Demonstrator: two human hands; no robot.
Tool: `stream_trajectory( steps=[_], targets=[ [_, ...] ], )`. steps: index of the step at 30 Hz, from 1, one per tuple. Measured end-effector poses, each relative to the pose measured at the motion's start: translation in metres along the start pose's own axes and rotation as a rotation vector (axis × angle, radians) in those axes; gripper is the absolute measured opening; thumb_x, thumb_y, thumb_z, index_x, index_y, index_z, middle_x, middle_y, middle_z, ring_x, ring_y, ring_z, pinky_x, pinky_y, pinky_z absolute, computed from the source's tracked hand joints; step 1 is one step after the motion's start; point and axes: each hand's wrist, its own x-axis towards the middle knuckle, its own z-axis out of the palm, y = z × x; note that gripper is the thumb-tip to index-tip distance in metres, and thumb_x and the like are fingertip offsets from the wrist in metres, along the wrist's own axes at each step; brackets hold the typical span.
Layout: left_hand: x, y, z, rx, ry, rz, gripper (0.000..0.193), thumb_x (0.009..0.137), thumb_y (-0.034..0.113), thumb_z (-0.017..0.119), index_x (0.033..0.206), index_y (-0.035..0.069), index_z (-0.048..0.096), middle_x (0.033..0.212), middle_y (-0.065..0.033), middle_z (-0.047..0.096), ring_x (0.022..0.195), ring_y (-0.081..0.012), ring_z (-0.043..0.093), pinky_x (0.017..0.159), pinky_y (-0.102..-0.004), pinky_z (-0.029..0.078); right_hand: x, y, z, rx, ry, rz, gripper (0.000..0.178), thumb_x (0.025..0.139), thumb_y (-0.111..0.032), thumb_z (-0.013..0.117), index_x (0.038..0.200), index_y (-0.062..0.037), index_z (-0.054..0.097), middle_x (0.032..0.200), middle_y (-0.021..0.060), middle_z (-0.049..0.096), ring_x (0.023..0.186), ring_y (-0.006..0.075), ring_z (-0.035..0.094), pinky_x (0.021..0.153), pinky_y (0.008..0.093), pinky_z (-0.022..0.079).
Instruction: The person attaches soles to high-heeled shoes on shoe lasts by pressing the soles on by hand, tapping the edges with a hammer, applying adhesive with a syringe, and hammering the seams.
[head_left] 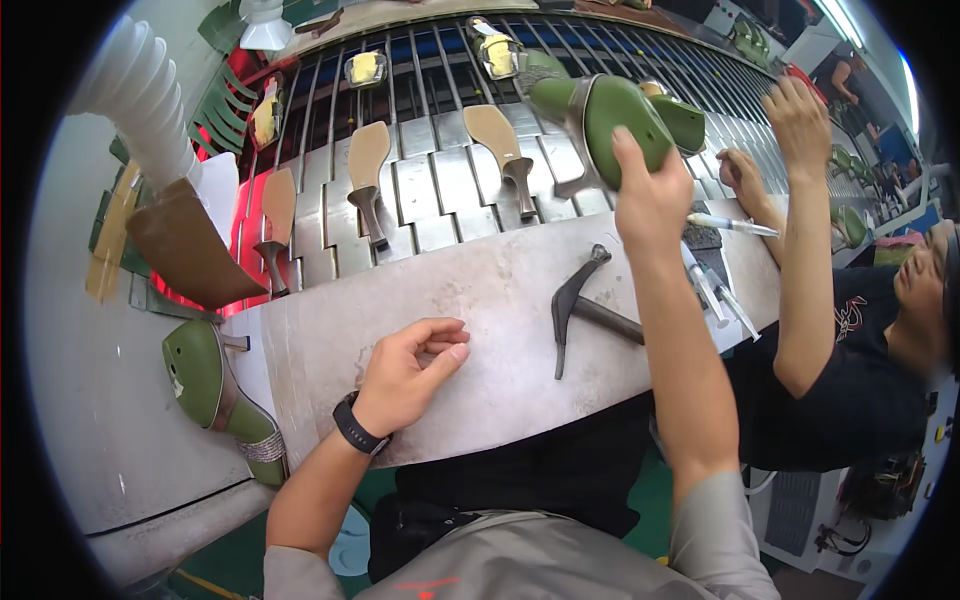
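My right hand (655, 200) grips a green shoe last (620, 125) with a strap around it, held above the metal slat conveyor. My left hand (410, 370) lies over the pale worktable (480, 290), fingers loosely curled, thumb apart, nothing in it. Between my hands lies a shoemaker's hammer (575, 300) with a dark head. At the far left of the table, another green last (205, 385) rests on its side, with a heel and a glittery strap attached. Tan heeled soles, one left (368, 160) and one right (492, 140), stand on the conveyor.
Several syringes (715, 290) lie on the table's right end. A co-worker's raised hand (797, 120) and forearm are close by on the right. A white flexible duct (140, 90) and a curved brown sheet (190, 245) stand at left. Yellow-topped items (366, 68) sit on far rollers.
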Motion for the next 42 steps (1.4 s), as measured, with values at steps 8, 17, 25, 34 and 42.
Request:
stream_trajectory(
  steps=[8, 17, 25, 34, 42],
  targets=[
    [0.103, 0.019, -0.063, 0.675, 0.726, 0.181, 0.064, 0.087, 0.035, 0.082, 0.132, -0.006, 0.061, 0.115, -0.025, 0.073, 0.1, -0.0348, 0.074, 0.087, -0.0422, 0.058, 0.033, 0.084, 0.004, -0.611, -0.093, 0.017, 0.057, 0.095, -0.034, 0.069, 0.133, 0.007, 0.062, 0.116, 0.0314, 0.072, 0.111, 0.0456, 0.07, 0.1, 0.0494, 0.052],
    [0.161, -0.026, -0.175, 0.956, 0.592, 0.564, 0.044, 0.081, -0.006, 0.059, 0.125, -0.005, 0.067, 0.121, -0.0223, 0.07, 0.114, -0.0385, 0.067, 0.099, -0.0453, 0.051, -0.121, 0.039, -0.012, -0.327, -0.27, -0.406, 0.053, 0.076, -0.014, 0.08, 0.125, 0.0012, 0.067, 0.124, 0.0218, 0.069, 0.113, 0.0401, 0.064, 0.104, 0.0505, 0.048],
    [0.029, 0.075, 0.033, 1.329, 0.139, 0.987, 0.034, 0.076, -0.004, 0.067, 0.11, 0.0, 0.066, 0.109, -0.0127, 0.067, 0.102, -0.0349, 0.064, 0.084, -0.0434, 0.049, -0.134, 0.001, -0.016, -0.243, -0.65, -0.244, 0.035, 0.078, -0.019, 0.079, 0.108, -0.0025, 0.072, 0.098, 0.0193, 0.066, 0.089, 0.0393, 0.068, 0.078, 0.0477, 0.054],
    [0.154, -0.015, -0.164, -0.158, 0.437, 0.088, 0.033, 0.102, 0.026, 0.06, 0.132, 0.016, 0.065, 0.122, -0.0032, 0.071, 0.107, -0.0142, 0.067, 0.085, -0.0319, 0.052, -0.161, 0.025, -0.015, 0.078, -0.354, -0.434, 0.029, 0.075, -0.008, 0.081, 0.1, -0.0016, 0.067, 0.091, 0.0139, 0.063, 0.079, 0.034, 0.065, 0.068, 0.043, 0.054],
    [0.318, 0.046, -0.154, -0.237, 0.716, 0.03, 0.037, 0.102, 0.032, 0.064, 0.122, 0.001, 0.062, 0.105, -0.0125, 0.073, 0.085, -0.0211, 0.075, 0.06, -0.0343, 0.057, -0.144, 0.018, -0.036, -0.101, -0.424, -0.235, 0.038, 0.068, 0.002, 0.082, 0.104, -0.0012, 0.07, 0.095, 0.0119, 0.068, 0.072, 0.0189, 0.068, 0.064, 0.0278, 0.054]
  ],
)
